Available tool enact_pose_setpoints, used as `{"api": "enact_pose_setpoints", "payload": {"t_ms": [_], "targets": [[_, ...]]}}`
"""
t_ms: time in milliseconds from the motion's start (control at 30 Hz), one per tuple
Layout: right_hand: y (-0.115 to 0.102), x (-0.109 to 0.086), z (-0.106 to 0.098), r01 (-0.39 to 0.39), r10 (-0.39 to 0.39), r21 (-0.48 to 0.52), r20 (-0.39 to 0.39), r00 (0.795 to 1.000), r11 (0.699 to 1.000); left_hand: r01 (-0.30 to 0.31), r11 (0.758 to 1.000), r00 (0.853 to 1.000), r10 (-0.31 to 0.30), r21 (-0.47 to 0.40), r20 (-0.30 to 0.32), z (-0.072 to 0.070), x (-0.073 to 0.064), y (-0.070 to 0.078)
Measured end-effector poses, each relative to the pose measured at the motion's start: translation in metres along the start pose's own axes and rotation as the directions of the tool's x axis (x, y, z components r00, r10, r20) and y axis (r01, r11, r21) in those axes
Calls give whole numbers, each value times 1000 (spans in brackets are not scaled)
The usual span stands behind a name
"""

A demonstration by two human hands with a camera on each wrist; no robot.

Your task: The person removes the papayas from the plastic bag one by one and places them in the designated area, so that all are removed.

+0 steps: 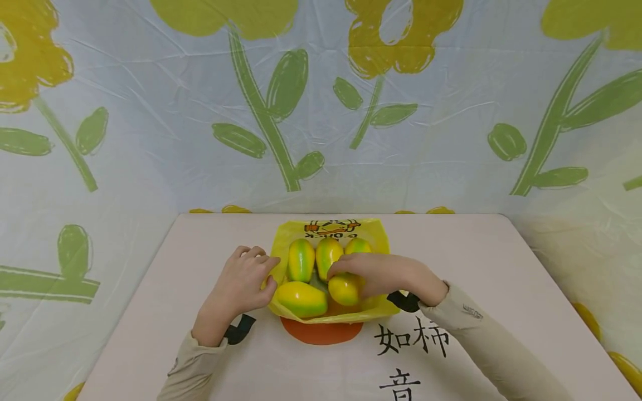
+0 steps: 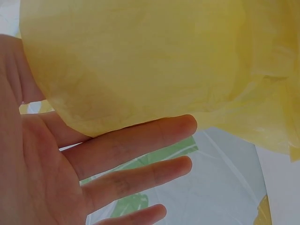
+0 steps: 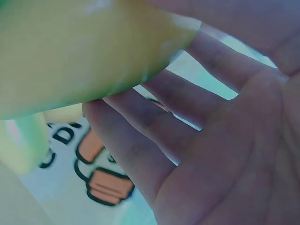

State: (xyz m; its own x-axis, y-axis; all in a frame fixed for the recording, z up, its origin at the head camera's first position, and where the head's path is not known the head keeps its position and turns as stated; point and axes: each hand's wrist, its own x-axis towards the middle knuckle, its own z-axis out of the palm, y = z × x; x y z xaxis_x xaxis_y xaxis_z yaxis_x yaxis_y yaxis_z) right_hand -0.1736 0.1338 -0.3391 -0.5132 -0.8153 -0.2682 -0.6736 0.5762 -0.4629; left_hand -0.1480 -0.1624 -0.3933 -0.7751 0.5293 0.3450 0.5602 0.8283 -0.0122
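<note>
Mangoes [image 1: 301, 260] lay in the yellow bag [image 1: 379, 234] on the table [image 1: 476, 250]; your right hand [image 1: 370, 269] gripped the near right mango [image 1: 344, 291], fingers curled round it, seemingly for control, while your left hand [image 1: 246, 283], fingers spread, touched the bag's left edge, perhaps steadying it.

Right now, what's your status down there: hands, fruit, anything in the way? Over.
Right hand gripping one mango. Left hand at left edge of yellow plastic. Possible obstruction: four other mangoes close by.
</note>
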Motion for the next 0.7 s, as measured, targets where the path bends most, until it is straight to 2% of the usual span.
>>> {"api": "enact_pose_setpoints", "payload": {"t_ms": [200,467,700], "targets": [[3,-16,-10,56,-48,85,-97,994,995,-3,1000,1000,3,-3,-8,1,0,0],[5,-29,-11,84,-63,115,-179,982,990,-6,1000,1000,6,-6,-10,1,0,-1],[8,-41,-5,155,-103,171,-281,954,973,-10,1000,1000,10,-8,-15,1,0,-1]]}}
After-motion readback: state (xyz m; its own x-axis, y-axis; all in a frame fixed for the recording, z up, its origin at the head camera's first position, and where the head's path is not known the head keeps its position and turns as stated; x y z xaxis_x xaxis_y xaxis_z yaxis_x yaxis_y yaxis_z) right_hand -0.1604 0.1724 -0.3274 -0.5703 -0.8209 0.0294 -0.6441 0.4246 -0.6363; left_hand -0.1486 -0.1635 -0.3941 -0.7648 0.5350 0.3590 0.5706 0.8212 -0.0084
